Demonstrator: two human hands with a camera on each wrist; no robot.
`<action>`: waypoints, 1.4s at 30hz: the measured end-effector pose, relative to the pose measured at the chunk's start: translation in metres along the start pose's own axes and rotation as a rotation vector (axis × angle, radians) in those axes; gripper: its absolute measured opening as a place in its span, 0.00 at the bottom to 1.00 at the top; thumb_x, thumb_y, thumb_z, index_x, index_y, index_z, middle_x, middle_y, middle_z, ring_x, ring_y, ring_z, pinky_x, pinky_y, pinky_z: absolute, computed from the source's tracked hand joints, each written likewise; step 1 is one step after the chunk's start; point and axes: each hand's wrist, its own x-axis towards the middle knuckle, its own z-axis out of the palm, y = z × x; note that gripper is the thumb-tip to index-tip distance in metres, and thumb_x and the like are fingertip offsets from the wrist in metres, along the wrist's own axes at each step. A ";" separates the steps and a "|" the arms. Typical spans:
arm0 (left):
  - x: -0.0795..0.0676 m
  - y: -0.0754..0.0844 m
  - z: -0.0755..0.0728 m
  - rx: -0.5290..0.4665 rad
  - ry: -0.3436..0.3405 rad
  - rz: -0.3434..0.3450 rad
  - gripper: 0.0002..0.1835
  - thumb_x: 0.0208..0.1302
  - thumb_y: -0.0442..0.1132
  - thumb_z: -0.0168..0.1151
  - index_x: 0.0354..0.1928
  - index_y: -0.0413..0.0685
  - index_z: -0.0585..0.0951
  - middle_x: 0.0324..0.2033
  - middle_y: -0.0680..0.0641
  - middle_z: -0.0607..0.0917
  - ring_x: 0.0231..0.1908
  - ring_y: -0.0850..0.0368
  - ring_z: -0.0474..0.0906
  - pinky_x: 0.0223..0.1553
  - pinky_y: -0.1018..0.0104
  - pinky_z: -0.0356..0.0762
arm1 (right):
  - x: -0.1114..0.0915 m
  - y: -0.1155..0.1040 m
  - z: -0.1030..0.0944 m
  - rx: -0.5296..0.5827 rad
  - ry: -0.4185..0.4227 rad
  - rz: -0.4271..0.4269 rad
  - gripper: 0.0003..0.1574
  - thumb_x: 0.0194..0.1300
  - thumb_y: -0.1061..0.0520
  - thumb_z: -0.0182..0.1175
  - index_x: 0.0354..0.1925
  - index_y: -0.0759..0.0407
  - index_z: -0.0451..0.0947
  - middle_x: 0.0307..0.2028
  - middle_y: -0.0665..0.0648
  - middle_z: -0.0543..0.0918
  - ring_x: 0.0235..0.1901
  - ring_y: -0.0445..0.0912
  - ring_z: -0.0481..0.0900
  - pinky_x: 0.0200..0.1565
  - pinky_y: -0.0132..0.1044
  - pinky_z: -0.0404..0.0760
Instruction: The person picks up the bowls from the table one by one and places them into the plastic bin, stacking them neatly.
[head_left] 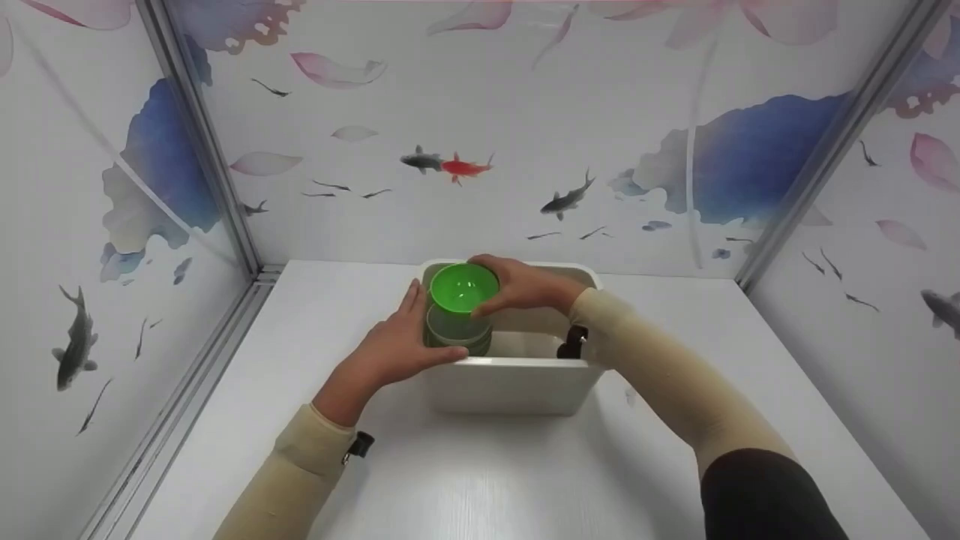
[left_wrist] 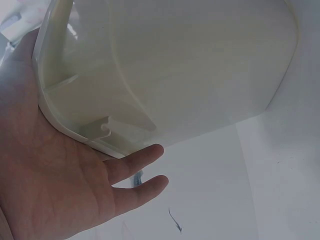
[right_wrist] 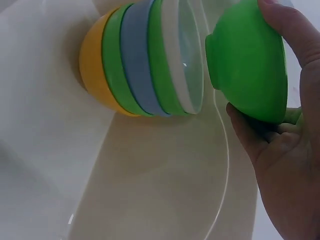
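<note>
My right hand (head_left: 531,285) grips a bright green bowl (head_left: 462,286) by its side, fingers and thumb around the wall. Beneath that bowl, inside a white plastic bin (head_left: 517,388), stands a stack of bowls (right_wrist: 135,62). In the right wrist view the stack runs orange, green, blue, green and white, with white uppermost. A gap shows there between the held bowl and the white bowl (right_wrist: 171,55). My left hand (head_left: 394,346) rests against the bin's front left corner, thumb along the front rim and fingers stretched along the left side.
The bin stands on a white table (head_left: 450,480), close to the back panel (head_left: 480,217). Panels printed with fish and petals enclose the table at the back, left and right. Metal posts (head_left: 202,142) join the panels at the corners.
</note>
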 end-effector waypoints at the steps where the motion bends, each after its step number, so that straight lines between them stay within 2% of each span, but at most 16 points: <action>1: 0.000 0.000 0.000 0.000 0.001 0.002 0.79 0.56 0.87 0.65 0.91 0.46 0.38 0.90 0.42 0.38 0.80 0.30 0.64 0.72 0.29 0.69 | 0.000 0.001 0.001 -0.009 0.001 0.003 0.66 0.56 0.36 0.87 0.82 0.56 0.66 0.65 0.53 0.83 0.63 0.49 0.81 0.70 0.51 0.77; 6: -0.001 0.001 0.000 -0.002 0.007 0.004 0.80 0.55 0.87 0.65 0.91 0.44 0.39 0.90 0.42 0.39 0.80 0.31 0.64 0.73 0.30 0.69 | 0.002 0.005 0.008 -0.058 0.008 0.003 0.66 0.54 0.33 0.86 0.80 0.55 0.69 0.62 0.51 0.85 0.61 0.47 0.83 0.68 0.50 0.78; 13: -0.001 0.001 0.000 0.018 0.015 0.019 0.79 0.56 0.87 0.65 0.90 0.41 0.41 0.90 0.41 0.39 0.78 0.31 0.68 0.71 0.31 0.72 | 0.005 0.011 0.017 -0.098 -0.029 -0.070 0.63 0.57 0.34 0.85 0.78 0.59 0.69 0.63 0.55 0.83 0.63 0.49 0.81 0.69 0.49 0.77; 17: -0.001 0.001 0.001 0.020 0.013 0.017 0.79 0.55 0.87 0.65 0.90 0.41 0.42 0.90 0.41 0.39 0.78 0.30 0.68 0.71 0.31 0.72 | 0.006 0.013 0.022 -0.155 -0.049 -0.060 0.64 0.59 0.31 0.83 0.80 0.58 0.66 0.66 0.55 0.81 0.65 0.49 0.80 0.71 0.49 0.75; 23: -0.001 0.002 0.002 0.000 0.002 0.004 0.78 0.56 0.87 0.65 0.91 0.43 0.42 0.90 0.42 0.39 0.80 0.30 0.65 0.74 0.30 0.67 | 0.004 0.009 0.025 -0.229 -0.087 -0.012 0.63 0.62 0.26 0.78 0.81 0.54 0.66 0.65 0.53 0.82 0.64 0.48 0.81 0.70 0.48 0.76; 27: 0.000 0.002 0.002 -0.001 0.001 -0.001 0.79 0.55 0.87 0.65 0.91 0.44 0.41 0.90 0.43 0.39 0.80 0.30 0.65 0.74 0.30 0.67 | 0.004 0.008 0.027 -0.239 -0.107 0.005 0.64 0.64 0.25 0.76 0.82 0.55 0.64 0.66 0.53 0.82 0.64 0.47 0.81 0.70 0.48 0.76; 32: 0.000 0.003 0.002 0.004 -0.001 -0.009 0.79 0.55 0.86 0.66 0.91 0.44 0.41 0.90 0.43 0.38 0.80 0.31 0.65 0.74 0.32 0.68 | 0.004 0.009 0.029 -0.218 -0.147 0.030 0.65 0.66 0.28 0.77 0.83 0.59 0.61 0.66 0.56 0.80 0.64 0.48 0.80 0.71 0.46 0.75; 38: 0.000 0.003 0.001 0.007 0.004 -0.001 0.78 0.56 0.85 0.67 0.91 0.44 0.42 0.90 0.43 0.39 0.80 0.32 0.65 0.74 0.31 0.68 | 0.006 0.010 0.029 -0.255 -0.158 -0.023 0.64 0.65 0.37 0.81 0.81 0.64 0.60 0.65 0.62 0.81 0.64 0.53 0.82 0.71 0.47 0.76; 42: 0.000 0.001 0.001 0.002 0.010 -0.001 0.78 0.56 0.85 0.67 0.91 0.45 0.42 0.90 0.43 0.39 0.80 0.32 0.65 0.74 0.31 0.68 | 0.008 0.012 0.030 -0.257 -0.164 -0.039 0.63 0.64 0.37 0.81 0.80 0.65 0.60 0.64 0.62 0.81 0.63 0.53 0.82 0.70 0.46 0.77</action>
